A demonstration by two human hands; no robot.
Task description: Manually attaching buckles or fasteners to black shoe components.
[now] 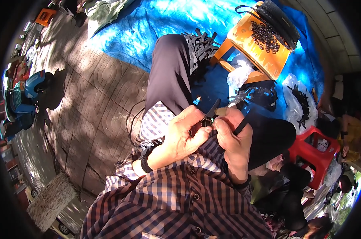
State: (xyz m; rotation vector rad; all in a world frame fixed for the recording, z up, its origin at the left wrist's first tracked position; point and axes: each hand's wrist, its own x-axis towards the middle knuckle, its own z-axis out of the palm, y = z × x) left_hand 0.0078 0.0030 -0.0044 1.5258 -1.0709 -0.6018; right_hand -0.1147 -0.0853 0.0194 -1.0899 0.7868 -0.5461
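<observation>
My left hand (184, 133) is closed around the handles of dark pliers (209, 116), whose jaws point up and to the right. My right hand (233, 135) pinches a small black strap piece (241, 126) right at the pliers' jaws. The two hands touch each other over my lap, above my checked shirt (180, 191). My left wrist wears a black band. My dark-trousered knees (170, 67) stretch out beyond the hands.
An orange wooden stool (264, 55) holds a pile of small black rings (266, 36) and black straps. A blue tarp (156, 24) covers the ground ahead. More black strap pieces (200, 46) lie by my knee. A red plastic stool (316, 145) and clear bags stand at right.
</observation>
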